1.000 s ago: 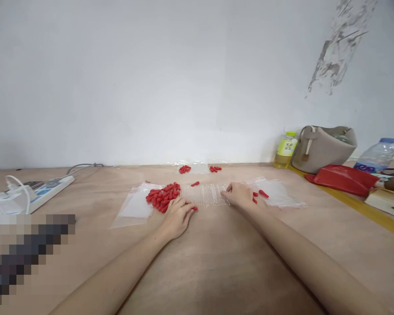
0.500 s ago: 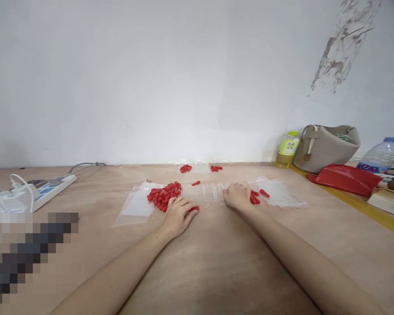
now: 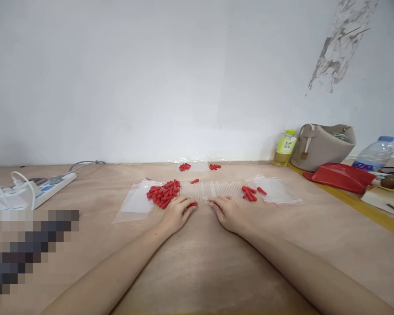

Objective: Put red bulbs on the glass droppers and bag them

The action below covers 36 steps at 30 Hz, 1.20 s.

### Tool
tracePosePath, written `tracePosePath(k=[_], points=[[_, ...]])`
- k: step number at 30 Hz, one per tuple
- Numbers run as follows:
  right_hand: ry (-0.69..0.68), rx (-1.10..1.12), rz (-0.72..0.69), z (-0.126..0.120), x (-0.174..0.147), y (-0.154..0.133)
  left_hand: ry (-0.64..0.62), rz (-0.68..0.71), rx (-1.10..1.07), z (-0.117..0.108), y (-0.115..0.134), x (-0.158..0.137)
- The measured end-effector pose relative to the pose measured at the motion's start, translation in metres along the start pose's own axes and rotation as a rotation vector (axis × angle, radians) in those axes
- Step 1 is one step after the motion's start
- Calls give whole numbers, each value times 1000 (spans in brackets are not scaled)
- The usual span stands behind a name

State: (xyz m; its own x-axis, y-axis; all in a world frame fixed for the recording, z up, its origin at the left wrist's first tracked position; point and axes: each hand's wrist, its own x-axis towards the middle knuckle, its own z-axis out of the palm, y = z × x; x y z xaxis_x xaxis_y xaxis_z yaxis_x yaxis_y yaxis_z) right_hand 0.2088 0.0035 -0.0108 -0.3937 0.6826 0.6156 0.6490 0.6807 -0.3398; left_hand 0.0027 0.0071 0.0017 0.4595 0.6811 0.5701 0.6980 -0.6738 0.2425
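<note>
Well, I see the left hand [image 3: 177, 213] pinching a red, teardrop-shaped rubbery bulb [image 3: 193, 204], the right hand [image 3: 229, 213] a thin, clear tube [image 3: 205, 199], beside a clear tube row [image 3: 223, 189] a brushing knuckle might scatter.

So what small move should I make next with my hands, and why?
I'd probably ease the clear tube at your right hand toward the red bulb at your left hand. Each hand seems to hold its piece at the fingertips, and the two pieces sit close together but still apart.
</note>
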Motion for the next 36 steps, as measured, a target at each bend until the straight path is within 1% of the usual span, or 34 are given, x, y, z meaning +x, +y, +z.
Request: tracePosePath(k=[4, 10, 15, 19, 25, 30, 36], points=[[-44, -17, -46, -1, 2, -1, 10, -18, -8, 1, 3, 1], [-82, -11, -21, -3, 4, -5, 38, -72, -104, 4, 4, 4], [-112, -5, -4, -3, 4, -4, 17, -83, -152, 2, 5, 4], [-121, -12, -27, -2, 4, -2, -22, -87, -163, -1, 6, 4], [-126, -45, -53, -3, 5, -1, -89, -5, -202, -4, 6, 4], [-162, -41, -81, -2, 5, 4, -135, 24, -193, -7, 9, 4], [-178, -44, -96, -1, 5, 5, -139, 49, -172, -7, 10, 4]])
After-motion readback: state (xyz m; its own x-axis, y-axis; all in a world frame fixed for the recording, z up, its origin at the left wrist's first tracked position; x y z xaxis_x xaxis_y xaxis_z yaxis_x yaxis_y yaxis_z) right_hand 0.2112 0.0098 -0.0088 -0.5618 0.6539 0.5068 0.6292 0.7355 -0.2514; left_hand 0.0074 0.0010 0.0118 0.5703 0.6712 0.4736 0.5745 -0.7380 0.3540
